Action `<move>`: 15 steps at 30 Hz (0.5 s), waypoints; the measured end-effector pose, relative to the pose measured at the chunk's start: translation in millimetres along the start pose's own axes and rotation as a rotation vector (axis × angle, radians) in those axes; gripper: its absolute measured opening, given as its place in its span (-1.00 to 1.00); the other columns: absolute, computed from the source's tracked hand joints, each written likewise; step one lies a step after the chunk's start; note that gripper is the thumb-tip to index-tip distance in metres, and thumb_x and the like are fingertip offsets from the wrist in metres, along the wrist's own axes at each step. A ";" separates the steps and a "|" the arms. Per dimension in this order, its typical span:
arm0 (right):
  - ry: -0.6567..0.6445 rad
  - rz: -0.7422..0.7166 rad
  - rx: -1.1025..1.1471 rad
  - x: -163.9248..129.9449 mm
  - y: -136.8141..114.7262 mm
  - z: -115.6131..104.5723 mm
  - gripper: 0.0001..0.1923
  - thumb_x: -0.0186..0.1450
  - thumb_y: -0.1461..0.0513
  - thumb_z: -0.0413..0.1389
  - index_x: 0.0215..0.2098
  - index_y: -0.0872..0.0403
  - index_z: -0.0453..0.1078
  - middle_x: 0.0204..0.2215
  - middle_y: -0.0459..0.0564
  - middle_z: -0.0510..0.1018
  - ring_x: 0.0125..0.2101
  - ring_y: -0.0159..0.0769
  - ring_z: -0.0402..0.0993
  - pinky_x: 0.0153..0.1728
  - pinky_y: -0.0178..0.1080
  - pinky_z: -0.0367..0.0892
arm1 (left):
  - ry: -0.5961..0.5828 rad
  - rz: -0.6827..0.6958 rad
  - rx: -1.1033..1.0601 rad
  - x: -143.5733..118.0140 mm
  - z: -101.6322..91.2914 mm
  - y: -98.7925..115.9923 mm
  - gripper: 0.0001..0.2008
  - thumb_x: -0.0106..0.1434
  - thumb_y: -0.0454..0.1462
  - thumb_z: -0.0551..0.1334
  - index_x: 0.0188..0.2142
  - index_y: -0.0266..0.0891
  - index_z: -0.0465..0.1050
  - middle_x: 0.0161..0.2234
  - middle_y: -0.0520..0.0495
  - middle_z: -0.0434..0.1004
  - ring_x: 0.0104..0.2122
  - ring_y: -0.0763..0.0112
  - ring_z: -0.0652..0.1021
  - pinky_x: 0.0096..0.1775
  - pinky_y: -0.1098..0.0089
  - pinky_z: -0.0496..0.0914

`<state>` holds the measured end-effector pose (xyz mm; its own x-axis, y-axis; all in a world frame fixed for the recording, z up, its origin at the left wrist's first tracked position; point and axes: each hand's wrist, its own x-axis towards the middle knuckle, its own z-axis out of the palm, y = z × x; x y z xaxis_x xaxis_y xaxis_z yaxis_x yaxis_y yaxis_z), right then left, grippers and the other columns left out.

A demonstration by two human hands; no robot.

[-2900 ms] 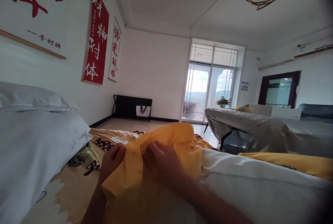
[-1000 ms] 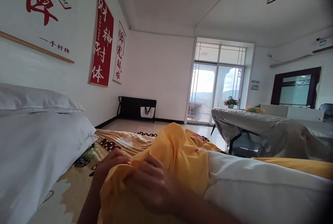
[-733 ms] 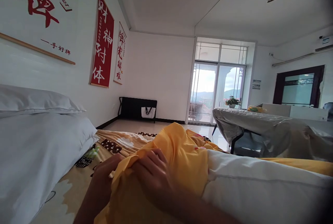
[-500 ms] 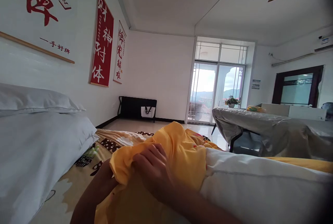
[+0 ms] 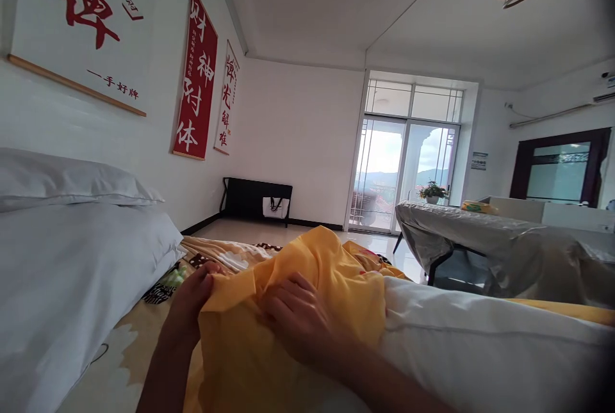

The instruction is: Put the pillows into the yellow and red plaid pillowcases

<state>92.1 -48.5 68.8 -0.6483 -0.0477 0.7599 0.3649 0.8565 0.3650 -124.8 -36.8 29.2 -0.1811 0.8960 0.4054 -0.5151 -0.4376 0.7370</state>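
Observation:
A yellow pillowcase (image 5: 235, 362) covers the near end of a long white pillow (image 5: 480, 349), which stretches off to the right. My left hand (image 5: 189, 304) is closed on the pillowcase's left edge, thumb on top, holding that edge up. Farther right, my right hand (image 5: 300, 317) has its fingers curled into the bunched yellow fabric, near where it meets the pillow. The fingertips of the right hand are hidden in the folds. Under both lies a patterned bedspread (image 5: 137, 342) in beige and brown.
Two white pillows, one upper (image 5: 72, 176) and one lower (image 5: 86, 259), are stacked on the left. Beyond the bed stand a black folded frame (image 5: 245, 198) with a white bag (image 5: 275, 207) and a plastic-covered table (image 5: 480, 224) with a chair (image 5: 459, 266).
My left hand has moved up and left, drawing the pillowcase edge away from my right hand. The right hand has shifted slightly right. The view has turned a little left.

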 end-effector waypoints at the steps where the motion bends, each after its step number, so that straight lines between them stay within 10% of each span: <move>1: -0.021 0.043 0.066 1.4 2.6 -4.2 -0.81 0.37 0.24 0.03 -0.42 0.07 0.30 -0.53 -0.12 0.44 -0.46 -0.40 0.31 -0.31 -0.28 0.20 | 0.021 -0.008 -0.039 2.8 -1.0 -2.4 -0.58 -0.13 -0.07 0.47 -0.40 -0.22 0.37 -0.47 0.06 0.47 -0.53 0.47 0.46 -0.50 0.52 0.33; 4: -0.007 0.232 0.166 12.5 15.4 -18.9 -0.92 0.35 0.24 0.04 -0.27 0.06 0.36 -0.37 -0.06 0.51 -0.32 -0.35 0.38 -0.21 -0.27 0.25 | 0.108 -0.081 -0.086 5.5 -0.3 -6.4 -0.56 -0.16 -0.06 0.46 -0.36 -0.21 0.39 -0.49 0.07 0.47 -0.55 0.46 0.45 -0.52 0.51 0.32; 8: -0.131 0.334 0.048 31.1 40.8 -23.9 -0.56 0.30 0.23 0.09 0.15 0.01 0.23 0.03 0.07 0.44 0.04 -0.19 0.28 0.07 -0.08 0.08 | 0.108 -0.035 0.021 -4.0 5.6 -2.4 -0.59 -0.19 -0.14 0.46 -0.38 -0.21 0.39 -0.48 0.07 0.48 -0.54 0.45 0.43 -0.50 0.49 0.33; 12: -0.424 0.403 0.062 30.6 64.9 -8.5 -0.82 0.36 0.17 0.02 -0.26 0.04 0.43 -0.37 -0.05 0.54 -0.30 -0.31 0.39 -0.17 -0.24 0.15 | 0.152 0.119 0.181 -10.0 7.9 -1.1 -0.68 -0.22 -0.26 0.44 -0.44 -0.22 0.40 -0.54 0.11 0.42 -0.52 0.48 0.40 -0.48 0.53 0.30; 15: -0.354 0.521 0.040 20.4 79.0 -4.1 -0.68 0.39 0.14 -0.03 -0.48 0.05 0.37 -0.51 -0.12 0.47 -0.45 -0.39 0.30 -0.37 -0.32 0.07 | 0.231 0.088 0.132 -7.2 8.1 -3.6 -0.66 -0.24 -0.23 0.45 -0.43 -0.23 0.44 -0.51 0.09 0.46 -0.50 0.45 0.43 -0.46 0.50 0.34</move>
<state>110.4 16.1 115.3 -0.5766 0.5479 0.6061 0.6716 0.7403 -0.0302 -114.9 -42.3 28.0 -0.4147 0.8407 0.3484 -0.3780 -0.5074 0.7744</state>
